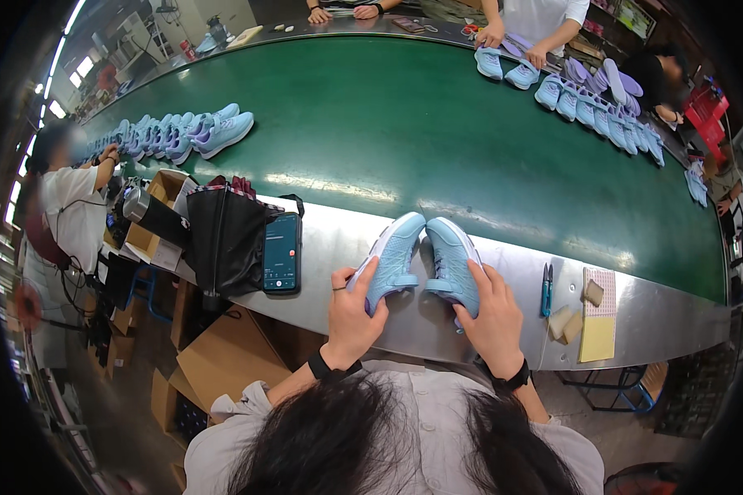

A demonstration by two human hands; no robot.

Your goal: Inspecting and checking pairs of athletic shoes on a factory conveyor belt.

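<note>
A light blue sneaker with a white sole is in my left hand. The fingers close around its outer side and heel. My right hand grips the matching sneaker in the same way, thumb near the heel. The two shoes are side by side over the metal ledge, toes pointing away from me and leaning toward each other. Their toes reach the edge of the green conveyor belt. Whether the soles rest on the metal is hard to tell.
Right on the ledge lie teal thread snips, small blocks and a yellow notepad. A phone, black bag and tumbler stand left. Sneaker rows line the belt; co-workers are across it and at left.
</note>
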